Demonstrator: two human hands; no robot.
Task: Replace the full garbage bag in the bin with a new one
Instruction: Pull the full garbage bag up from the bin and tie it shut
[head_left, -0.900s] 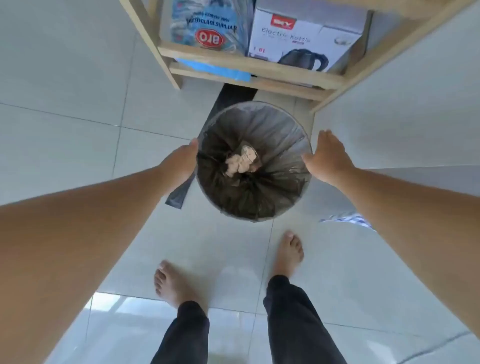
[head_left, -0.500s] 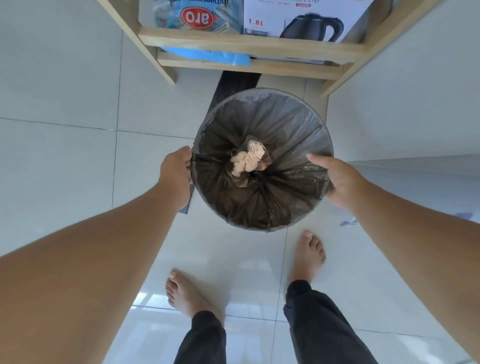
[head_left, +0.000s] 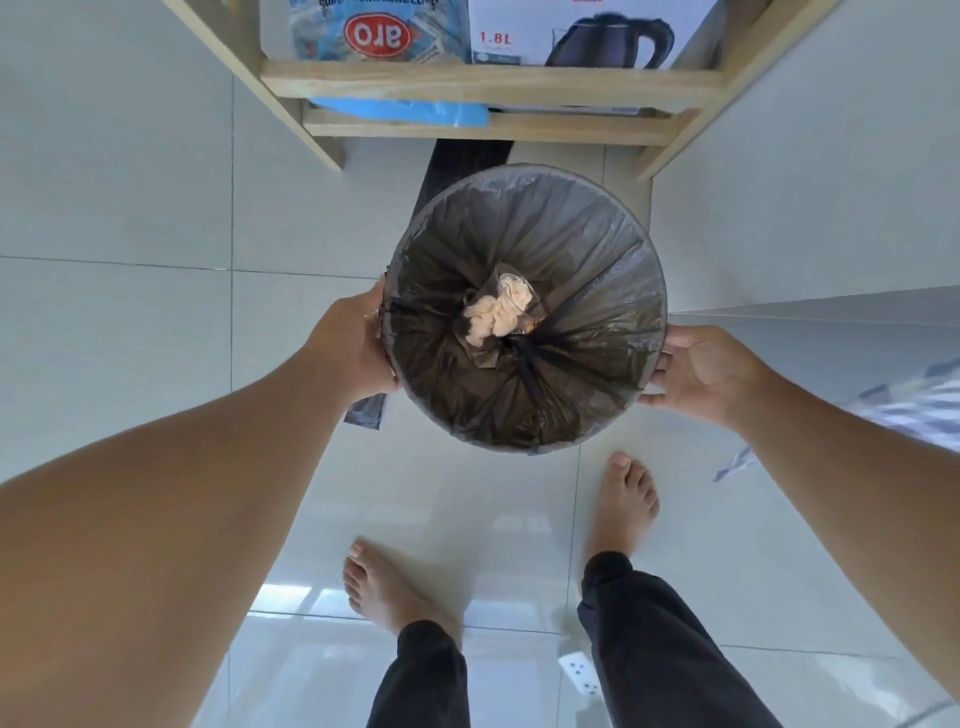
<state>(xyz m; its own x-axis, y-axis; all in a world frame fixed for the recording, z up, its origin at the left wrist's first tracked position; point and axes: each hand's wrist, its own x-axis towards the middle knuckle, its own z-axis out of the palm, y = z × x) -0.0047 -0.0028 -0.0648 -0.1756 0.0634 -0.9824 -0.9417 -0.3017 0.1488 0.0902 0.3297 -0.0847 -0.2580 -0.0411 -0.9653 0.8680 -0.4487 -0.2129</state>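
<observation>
A round bin (head_left: 524, 170) is lined with a dark grey garbage bag (head_left: 582, 249), which is folded over the rim. Crumpled pale paper in clear plastic (head_left: 496, 314) lies at the bottom of the bag. My left hand (head_left: 348, 348) grips the bin's left side, thumb at the rim and fingers hidden behind it. My right hand (head_left: 706, 374) holds the right side, palm towards the bin and fingers curled under its edge. A flat dark bag (head_left: 467, 161) lies on the floor under the bin, and one end (head_left: 363, 413) shows below my left hand.
A wooden shelf (head_left: 493, 83) stands just behind the bin, holding a kettle box (head_left: 597, 36) and a blue package (head_left: 379, 31). A pale wall (head_left: 831, 182) rises on the right. My bare feet (head_left: 628, 499) stand on glossy tiles in front of the bin. Striped cloth (head_left: 914, 410) lies at the right.
Both hands have closed in on the bin's sides and taken hold of it. The bin now looks larger and nearer to me, and the view has shifted towards the shelf.
</observation>
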